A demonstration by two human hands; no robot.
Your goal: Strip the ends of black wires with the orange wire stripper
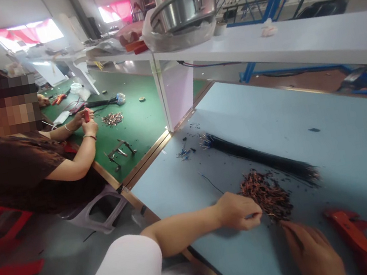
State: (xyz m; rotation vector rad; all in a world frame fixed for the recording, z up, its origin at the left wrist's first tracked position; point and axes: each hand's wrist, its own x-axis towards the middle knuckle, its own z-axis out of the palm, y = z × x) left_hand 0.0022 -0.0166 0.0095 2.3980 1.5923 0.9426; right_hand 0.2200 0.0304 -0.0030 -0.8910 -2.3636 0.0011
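My left hand (239,211) is closed, thumb and fingers pinched together at the near-left edge of a pile of small copper-coloured pieces (266,193); what it pinches is too small to name. My right hand (311,247) is just below the pile, its fingers close together and pointing at it; anything between them is hidden. Behind the pile a long bundle of black wires (261,154) lies diagonally on the light blue table (347,141). A red-handled tool (363,241) rests to the right of my right hand. One thin dark wire (211,183) lies left of the pile.
Small blue-tipped bits (184,152) lie near the bundle's far end. A white shelf (311,36) holding a metal basin (185,9) runs across the back. At left, a person works at a green table (145,120) with a small metal stand (120,152) and another pile (112,118).
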